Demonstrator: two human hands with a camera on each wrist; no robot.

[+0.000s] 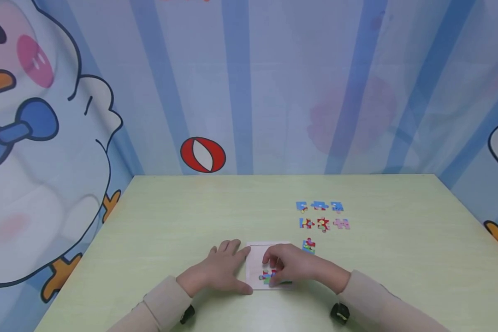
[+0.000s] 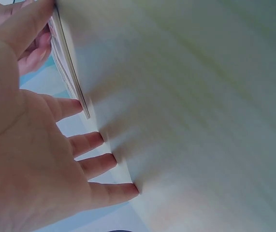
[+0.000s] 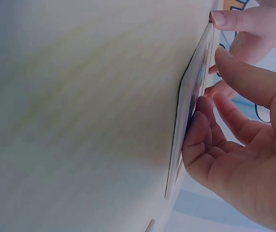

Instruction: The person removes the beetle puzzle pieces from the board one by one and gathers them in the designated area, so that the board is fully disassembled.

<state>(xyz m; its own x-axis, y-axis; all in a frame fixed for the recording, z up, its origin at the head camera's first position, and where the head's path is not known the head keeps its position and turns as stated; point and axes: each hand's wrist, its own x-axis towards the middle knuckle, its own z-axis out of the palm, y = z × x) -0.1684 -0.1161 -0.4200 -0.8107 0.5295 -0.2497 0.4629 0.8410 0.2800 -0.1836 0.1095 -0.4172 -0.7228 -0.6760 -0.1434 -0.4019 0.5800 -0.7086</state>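
Note:
A thin white puzzle board (image 1: 255, 258) lies on the table near its front edge, with joined jigsaw pieces (image 1: 267, 277) in its lower part. My left hand (image 1: 222, 267) spreads over the board's left side, its thumb and index finger touching that edge and the other fingertips on the table. Over the board's right half is my right hand (image 1: 296, 263), its lower fingers curled onto the surface. In the right wrist view a gap shows between the right thumb (image 3: 246, 79) and index finger; part of the pieces is hidden under this hand.
One loose jigsaw piece (image 1: 309, 246) lies just beyond the right hand. Farther back are two rows of pieces, one with a blue piece (image 1: 319, 206) and the other with a red star piece (image 1: 323, 224). A printed cloth wall (image 1: 274, 92) stands behind the table.

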